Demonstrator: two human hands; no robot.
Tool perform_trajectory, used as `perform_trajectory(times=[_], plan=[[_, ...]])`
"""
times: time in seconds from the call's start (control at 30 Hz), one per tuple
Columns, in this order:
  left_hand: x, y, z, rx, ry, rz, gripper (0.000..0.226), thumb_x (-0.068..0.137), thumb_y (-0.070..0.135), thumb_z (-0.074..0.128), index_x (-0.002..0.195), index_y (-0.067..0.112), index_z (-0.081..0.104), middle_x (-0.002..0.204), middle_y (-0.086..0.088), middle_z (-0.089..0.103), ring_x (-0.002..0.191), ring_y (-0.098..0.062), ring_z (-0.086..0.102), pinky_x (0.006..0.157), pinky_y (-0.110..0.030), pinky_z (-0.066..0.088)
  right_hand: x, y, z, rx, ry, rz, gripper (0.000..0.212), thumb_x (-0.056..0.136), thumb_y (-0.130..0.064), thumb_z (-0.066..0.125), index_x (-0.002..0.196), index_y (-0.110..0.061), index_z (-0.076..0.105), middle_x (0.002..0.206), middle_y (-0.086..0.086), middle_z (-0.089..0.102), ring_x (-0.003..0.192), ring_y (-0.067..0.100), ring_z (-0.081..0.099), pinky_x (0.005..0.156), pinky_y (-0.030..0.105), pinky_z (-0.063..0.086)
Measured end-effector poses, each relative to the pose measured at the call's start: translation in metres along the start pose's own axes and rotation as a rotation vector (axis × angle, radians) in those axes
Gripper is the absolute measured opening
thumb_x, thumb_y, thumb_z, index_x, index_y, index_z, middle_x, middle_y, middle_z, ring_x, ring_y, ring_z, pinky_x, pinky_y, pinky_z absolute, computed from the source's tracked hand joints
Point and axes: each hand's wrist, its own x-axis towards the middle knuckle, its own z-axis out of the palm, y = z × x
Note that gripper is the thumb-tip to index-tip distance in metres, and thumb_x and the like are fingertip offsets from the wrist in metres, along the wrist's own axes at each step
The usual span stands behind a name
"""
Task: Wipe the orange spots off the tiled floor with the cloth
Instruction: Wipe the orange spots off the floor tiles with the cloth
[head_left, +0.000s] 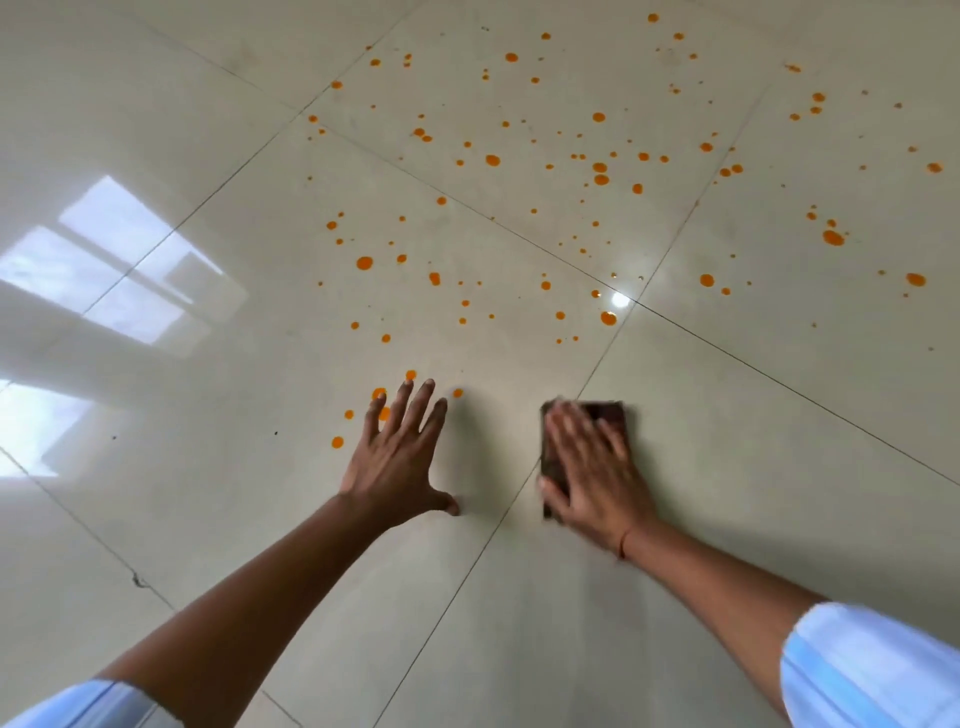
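Many orange spots (600, 167) dot the glossy cream tiled floor (753, 441), spread from the far tiles down to just ahead of my hands. My left hand (400, 457) lies flat on the floor with fingers spread, and a few spots (337, 442) sit right around its fingertips. My right hand (592, 467) presses flat on a dark brown folded cloth (613, 415), blurred by motion, near a tile joint. The cloth's far edge sticks out beyond my fingers.
Dark grout lines (779, 384) cross the floor diagonally. A bright window reflection (119, 260) lies on the tiles at the left, and a small light glare (620, 300) sits at a grout crossing. A small crack (137, 581) marks a joint at the lower left.
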Motion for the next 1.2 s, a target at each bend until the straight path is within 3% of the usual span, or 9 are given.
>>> perform_trajectory(times=[0.1,0.2,0.33,0.5,0.7,0.9,1.0,1.1,1.2], plan=[[-0.009,-0.009,0.005,-0.013,0.046,-0.042,0.128,0.057,0.085,0.060,0.154,0.015,0.012,0.162,-0.009,-0.007,0.148,-0.029,-0.012,0.117,-0.049,-0.006,0.072,-0.033,-0.004,0.039,0.060,0.207,0.080,0.087,-0.053,0.036,0.153,-0.009,0.025,0.161,0.009,0.023,0.149,0.022,0.020,0.117,0.044,0.016],[-0.022,-0.024,0.008,-0.062,0.042,-0.151,0.131,0.053,0.081,0.067,0.153,0.015,0.016,0.162,-0.010,-0.002,0.149,-0.031,-0.005,0.117,-0.051,0.001,0.061,-0.092,0.011,0.007,0.016,-0.055,0.081,0.086,-0.052,0.040,0.153,-0.009,0.026,0.161,0.008,0.023,0.149,0.022,0.022,0.117,0.042,0.015],[-0.041,-0.045,0.010,-0.144,-0.027,-0.314,0.136,0.051,0.082,0.068,0.154,0.020,0.005,0.162,-0.007,-0.008,0.148,-0.032,-0.006,0.116,-0.052,0.006,0.001,-0.057,0.010,0.013,-0.037,-0.264,0.083,0.086,-0.054,0.046,0.154,-0.012,0.024,0.163,0.004,0.016,0.149,0.020,0.022,0.116,0.043,0.021],[-0.061,-0.078,0.019,-0.277,-0.090,-0.454,0.146,0.045,0.077,0.076,0.153,0.022,-0.007,0.161,-0.003,-0.016,0.148,-0.033,-0.006,0.115,-0.056,0.015,0.096,-0.100,0.007,0.038,0.015,0.037,0.084,0.085,-0.056,0.037,0.153,-0.009,0.025,0.161,0.009,0.023,0.148,0.023,0.021,0.117,0.043,0.012],[-0.083,-0.119,0.032,-0.420,-0.175,-0.579,0.155,0.037,0.074,0.081,0.151,0.023,-0.011,0.160,0.001,-0.017,0.147,-0.032,-0.007,0.114,-0.056,0.021,0.036,-0.140,0.018,0.042,-0.077,-0.216,0.081,0.086,-0.054,0.042,0.155,-0.014,0.024,0.163,0.004,0.019,0.149,0.019,0.020,0.117,0.042,0.017],[-0.081,-0.124,0.041,-0.465,-0.171,-0.574,0.154,0.039,0.072,0.081,0.152,0.022,-0.010,0.159,0.001,-0.018,0.146,-0.033,-0.011,0.114,-0.060,0.018,0.145,-0.161,0.011,0.057,0.012,0.055,0.082,0.086,-0.055,0.032,0.152,-0.006,0.028,0.160,0.012,0.025,0.148,0.026,0.022,0.117,0.046,0.016],[-0.082,-0.126,0.043,-0.494,-0.162,-0.575,0.152,0.042,0.070,0.082,0.153,0.020,-0.010,0.160,-0.001,-0.018,0.147,-0.034,-0.011,0.114,-0.060,0.015,0.120,-0.226,0.030,0.026,-0.022,-0.223,0.080,0.086,-0.051,0.039,0.152,-0.007,0.029,0.160,0.010,0.026,0.148,0.024,0.023,0.116,0.047,0.020],[-0.081,-0.124,0.038,-0.507,-0.192,-0.555,0.150,0.047,0.068,0.082,0.153,0.019,-0.012,0.160,-0.001,-0.022,0.146,-0.035,-0.014,0.115,-0.061,0.012,0.057,-0.188,0.023,-0.011,-0.111,-0.452,0.079,0.087,-0.049,0.046,0.154,-0.013,0.025,0.162,0.005,0.021,0.149,0.019,0.019,0.115,0.043,0.024],[-0.082,-0.125,0.038,-0.524,-0.194,-0.561,0.149,0.047,0.066,0.083,0.153,0.019,-0.012,0.159,-0.001,-0.024,0.145,-0.036,-0.017,0.114,-0.063,0.009,0.093,-0.150,0.013,-0.044,-0.052,-0.342,0.076,0.087,-0.047,0.043,0.153,-0.014,0.027,0.161,0.005,0.024,0.147,0.019,0.024,0.112,0.047,0.026]])
